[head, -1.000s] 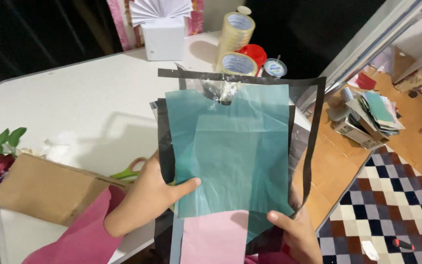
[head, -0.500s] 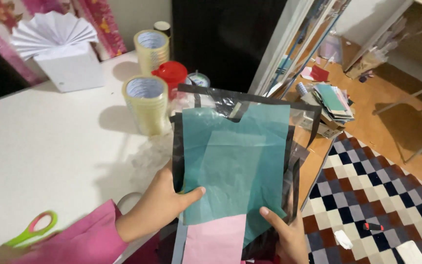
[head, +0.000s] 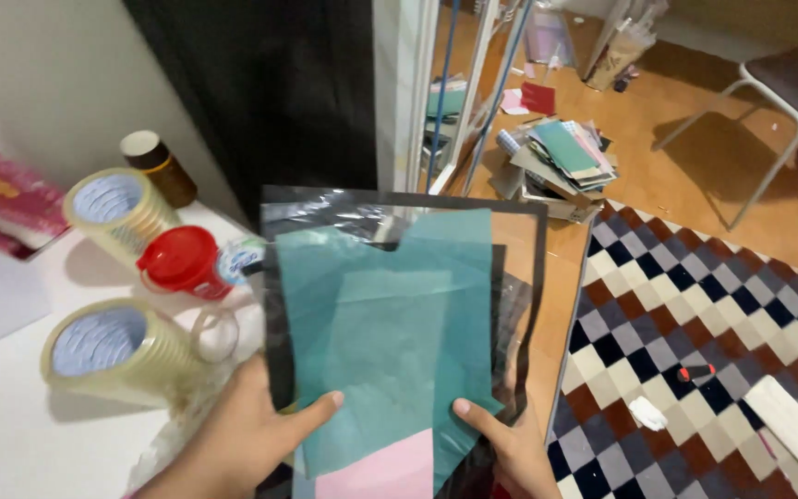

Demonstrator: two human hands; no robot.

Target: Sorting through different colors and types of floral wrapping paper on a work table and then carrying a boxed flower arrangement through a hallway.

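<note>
I hold a stack of sheets upright in front of me: teal paper lies on a clear plastic sheet with a black border, and a pink sheet shows at the bottom. My left hand grips the stack's lower left edge, thumb across the teal paper. My right hand grips the lower right edge, thumb on the teal paper too.
On the white table at left stand two big rolls of clear tape, a red-lidded jar and a brown bottle. A checkered rug, a pile of booklets and a chair occupy the floor at right.
My view has swung right and closer: the tape rolls now sit at left and more floor shows. Both hands keep their hold on the stack of sheets.
</note>
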